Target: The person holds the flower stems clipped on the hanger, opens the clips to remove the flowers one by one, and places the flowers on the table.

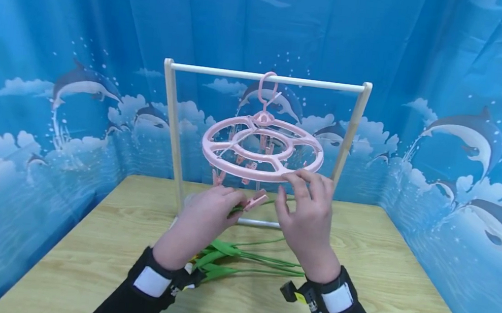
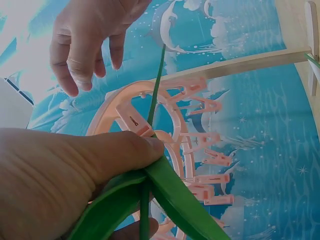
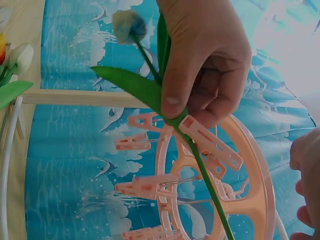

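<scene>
My left hand (image 1: 212,212) pinches the green stem (image 3: 212,185) of an artificial tulip between thumb and fingers, just below its leaves (image 2: 182,200). The pale bloom (image 3: 129,27) appears in the right wrist view, on the far side of that hand. A pink clothespin (image 1: 256,201) sits against the stem at the fingertips; whether it bites the stem is unclear. Above hangs a round pink clip hanger (image 1: 260,174) with several clothespins (image 3: 145,187) dangling under it. Beside the hanger's front rim is my right hand (image 1: 309,211), fingers loosely bent with nothing between them.
A pale wooden rack with a white top bar (image 1: 223,72) carries the hanger by its hook. More tulips with green stems (image 1: 263,262) lie on the wooden table (image 1: 379,292) below my hands. A blue dolphin-print curtain (image 1: 265,25) surrounds the table.
</scene>
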Tool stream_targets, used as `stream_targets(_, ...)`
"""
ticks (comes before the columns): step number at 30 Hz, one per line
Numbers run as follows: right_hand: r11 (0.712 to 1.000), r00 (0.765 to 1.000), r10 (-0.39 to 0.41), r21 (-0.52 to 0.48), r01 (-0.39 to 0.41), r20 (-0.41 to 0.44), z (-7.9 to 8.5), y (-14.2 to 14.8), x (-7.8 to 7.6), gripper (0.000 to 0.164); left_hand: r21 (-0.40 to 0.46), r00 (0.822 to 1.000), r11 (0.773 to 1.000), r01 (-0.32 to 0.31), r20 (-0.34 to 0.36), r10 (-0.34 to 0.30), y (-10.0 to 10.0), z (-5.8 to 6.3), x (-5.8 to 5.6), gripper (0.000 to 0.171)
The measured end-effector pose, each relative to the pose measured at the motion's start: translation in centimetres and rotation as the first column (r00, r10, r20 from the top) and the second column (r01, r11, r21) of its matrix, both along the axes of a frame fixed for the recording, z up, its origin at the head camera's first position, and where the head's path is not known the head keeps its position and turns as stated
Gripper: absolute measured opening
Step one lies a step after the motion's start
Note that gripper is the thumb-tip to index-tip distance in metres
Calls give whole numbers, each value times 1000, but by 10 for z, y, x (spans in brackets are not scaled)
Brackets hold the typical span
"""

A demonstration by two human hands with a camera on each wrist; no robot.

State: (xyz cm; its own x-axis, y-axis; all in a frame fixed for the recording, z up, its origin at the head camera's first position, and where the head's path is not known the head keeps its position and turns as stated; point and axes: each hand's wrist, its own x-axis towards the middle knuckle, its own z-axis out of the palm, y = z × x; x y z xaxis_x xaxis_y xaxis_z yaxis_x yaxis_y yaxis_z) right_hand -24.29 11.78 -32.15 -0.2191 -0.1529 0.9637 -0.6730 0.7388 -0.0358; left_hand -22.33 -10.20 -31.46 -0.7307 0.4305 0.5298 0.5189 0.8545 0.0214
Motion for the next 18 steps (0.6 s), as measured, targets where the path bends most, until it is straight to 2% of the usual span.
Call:
stream_targets(4, 999, 1000, 19, 35, -18, -7, 1, -1, 1, 16, 12, 1000, 1000, 10, 4, -10, 0, 0, 0, 30)
stream_targets(8, 996, 999, 23, 84, -25, 30, 1, -2, 3, 12, 5, 1000, 1000, 13, -26, -13, 0, 0, 0, 25)
stream_targets(13, 988, 986, -26, 155, 0, 166, -1, -3, 7, 19, -8, 998, 1000, 23, -51, -23, -1, -2, 1, 22)
stream_targets(18, 969, 947, -105, 245, 29, 303, 1, -3, 8, 39, 6, 997, 999, 45, -67, -45, -1, -2, -1, 20)
